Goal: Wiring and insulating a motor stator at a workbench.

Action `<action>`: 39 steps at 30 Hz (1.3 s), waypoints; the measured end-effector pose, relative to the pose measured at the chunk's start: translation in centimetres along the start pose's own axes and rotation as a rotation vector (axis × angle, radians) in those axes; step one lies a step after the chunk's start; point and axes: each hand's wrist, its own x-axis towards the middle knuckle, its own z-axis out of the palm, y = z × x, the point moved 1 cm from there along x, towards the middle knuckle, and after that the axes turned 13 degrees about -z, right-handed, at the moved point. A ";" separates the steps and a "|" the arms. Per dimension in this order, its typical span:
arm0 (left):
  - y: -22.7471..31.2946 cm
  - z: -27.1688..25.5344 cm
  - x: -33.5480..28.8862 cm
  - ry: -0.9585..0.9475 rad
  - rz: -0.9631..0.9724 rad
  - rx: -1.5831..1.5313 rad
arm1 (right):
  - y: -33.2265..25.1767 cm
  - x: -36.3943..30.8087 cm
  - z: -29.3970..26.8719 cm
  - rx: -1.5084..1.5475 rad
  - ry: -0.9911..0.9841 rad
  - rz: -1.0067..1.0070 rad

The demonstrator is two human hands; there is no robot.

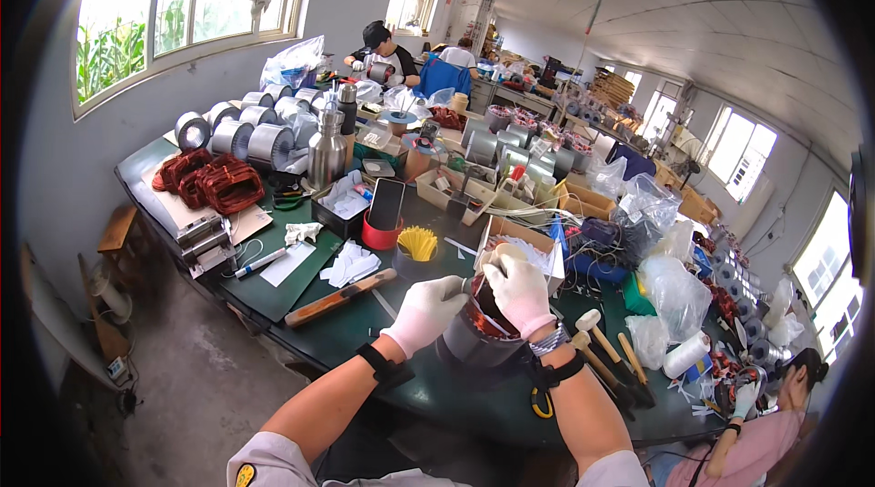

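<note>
In front of me on the green table stands a dark grey motor stator [476,348], with reddish copper windings inside its upper opening. My left hand [427,312], in a white glove, is at the stator's left rim with thumb and fingers pinched together. What lies between those fingertips is too small to name. My right hand [518,291], also gloved in white, reaches over the right side of the opening with bent fingers. Its fingertips meet at the far rim, and whatever they hold is hidden.
A wooden bar [341,297] lies to the left, near a cup of yellow sticks [417,246] and a phone [386,203]. Right of the stator lie mallets [592,323] and a plastic bag [676,291]. Copper coils [223,184] sit far left. A co-worker in pink [756,441] sits at lower right.
</note>
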 end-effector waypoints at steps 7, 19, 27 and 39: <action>4.9 -4.4 -2.5 0.048 -0.007 -0.065 | -2.8 -3.6 -1.6 0.268 0.000 -0.069; 12.8 -11.7 -5.8 0.470 0.130 -0.386 | -8.1 -0.8 -0.6 0.527 0.225 -0.308; 12.5 -10.6 -5.4 0.276 0.002 -0.487 | -9.4 0.5 -1.3 0.424 0.282 -0.386; 12.7 -10.8 -5.6 0.322 0.032 -0.465 | -9.9 0.4 -1.8 0.401 0.252 -0.353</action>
